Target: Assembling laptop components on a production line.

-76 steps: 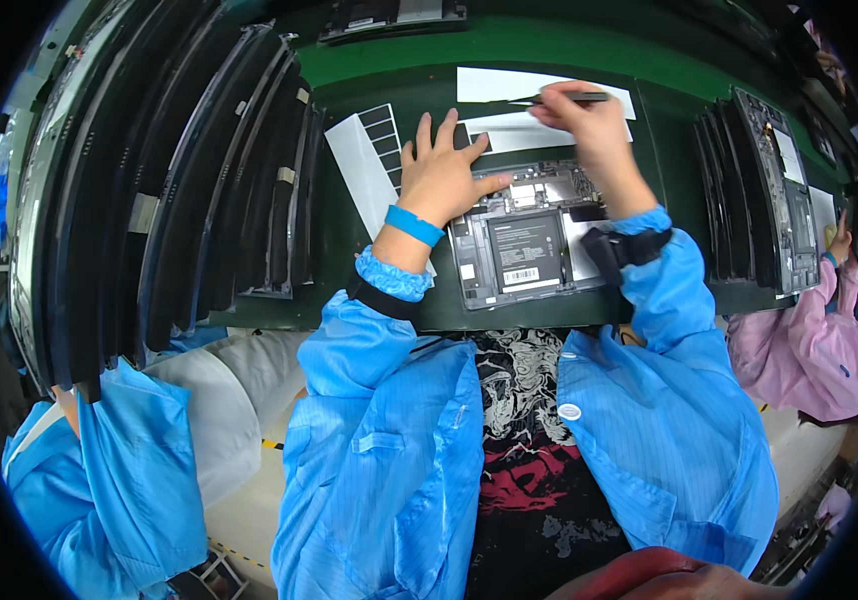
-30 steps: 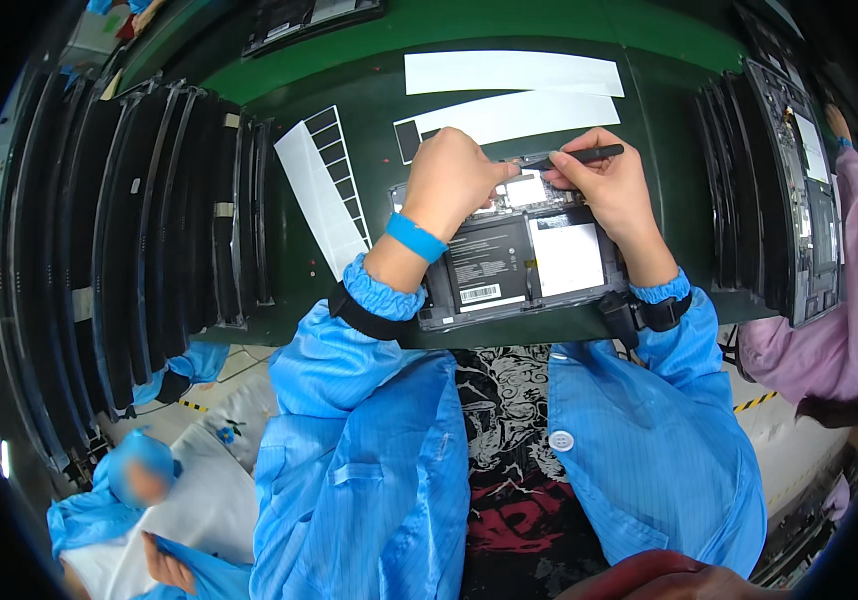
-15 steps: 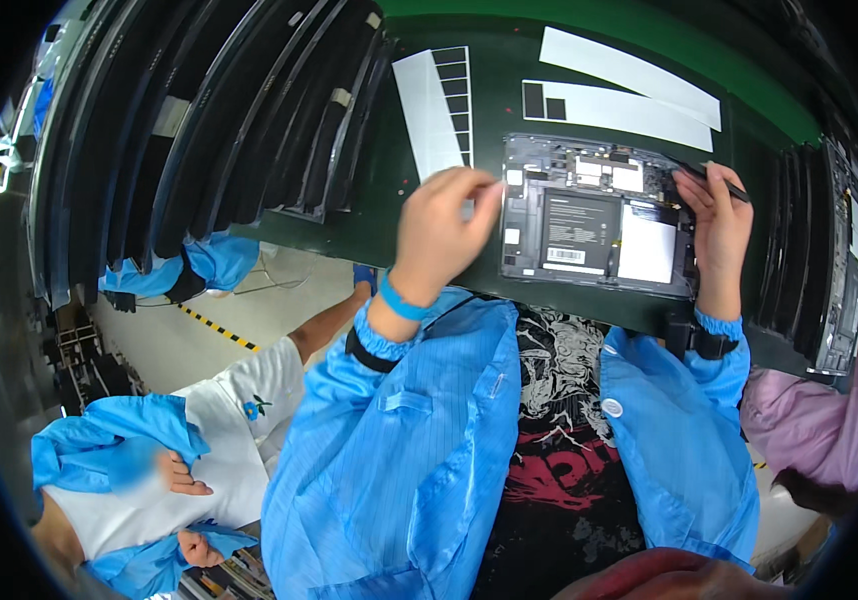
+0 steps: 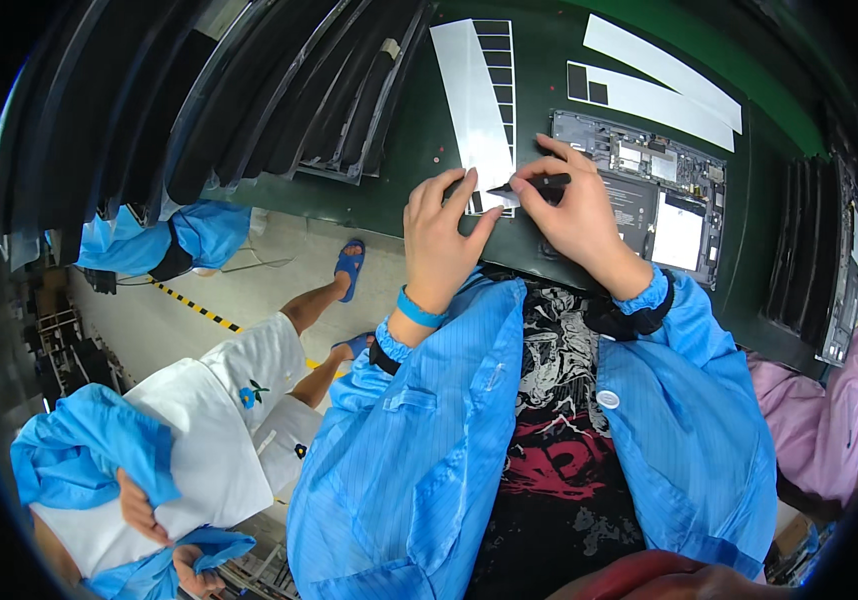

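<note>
My left hand [image 4: 439,240] rests at the near end of a white strip [image 4: 471,95], its thumb and index finger apart and its fingertips on or beside the strip. Black tweezers [image 4: 549,183] sit in my right hand [image 4: 586,215], pinched by thumb and fingers. Their tip points left onto the near end of the strips, between my two hands. Partly under the white strip lies a sheet with a row of black rectangles [image 4: 497,75]. Right of it lies an opened laptop base [image 4: 669,185] with circuit board and battery showing; my right hand covers its near left part.
Two more white strips [image 4: 659,105] overlap behind the laptop base on the dark green table [image 4: 414,205]. Black panels stand in a row at the left [image 4: 279,110], others at the right [image 4: 799,250]. A person in blue and white [image 4: 189,430] is at the lower left.
My right hand has moved left with the tweezers, from the laptop base's right side to the strip's near end. My left hand has come down beside the strip, and the view has shifted.
</note>
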`<state>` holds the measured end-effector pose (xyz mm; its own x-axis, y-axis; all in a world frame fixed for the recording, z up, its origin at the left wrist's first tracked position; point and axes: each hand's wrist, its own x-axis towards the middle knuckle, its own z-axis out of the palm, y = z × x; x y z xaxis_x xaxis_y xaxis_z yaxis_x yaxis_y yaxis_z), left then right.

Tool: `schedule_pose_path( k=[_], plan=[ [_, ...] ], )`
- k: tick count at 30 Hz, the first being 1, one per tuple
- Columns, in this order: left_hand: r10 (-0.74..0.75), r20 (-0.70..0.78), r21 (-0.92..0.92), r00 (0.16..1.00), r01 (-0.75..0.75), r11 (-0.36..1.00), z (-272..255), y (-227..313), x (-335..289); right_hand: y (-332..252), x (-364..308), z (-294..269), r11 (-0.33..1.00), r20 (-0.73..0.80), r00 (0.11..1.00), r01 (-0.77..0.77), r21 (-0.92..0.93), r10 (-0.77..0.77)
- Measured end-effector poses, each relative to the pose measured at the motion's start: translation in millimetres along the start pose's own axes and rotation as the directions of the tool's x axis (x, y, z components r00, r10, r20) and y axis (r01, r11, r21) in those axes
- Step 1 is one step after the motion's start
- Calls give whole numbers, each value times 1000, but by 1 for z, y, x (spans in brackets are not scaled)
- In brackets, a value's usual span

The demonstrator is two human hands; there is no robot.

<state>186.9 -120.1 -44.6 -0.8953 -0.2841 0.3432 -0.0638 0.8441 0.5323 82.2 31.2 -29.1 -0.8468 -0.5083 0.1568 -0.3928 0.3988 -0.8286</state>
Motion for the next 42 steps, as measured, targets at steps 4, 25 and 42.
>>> schedule_pose_path(
  k=[4, 25, 42],
  plan=[
    [-82, -18, -18, 996, 82, 996, 5, 2, 4, -8, -2, 6, 998, 12, 1000, -25, -57, 26],
    [-18, -55, 27, 998, 19, 999, 7, 0, 5, 8, -25, -69, 683, -78, 936, -193, 705, 344],
    [-106, -346, -781, 932, -223, 584, -43, 25, 40, 64, 8, -102, 601, -47, 852, -329, 728, 522]
  ],
)
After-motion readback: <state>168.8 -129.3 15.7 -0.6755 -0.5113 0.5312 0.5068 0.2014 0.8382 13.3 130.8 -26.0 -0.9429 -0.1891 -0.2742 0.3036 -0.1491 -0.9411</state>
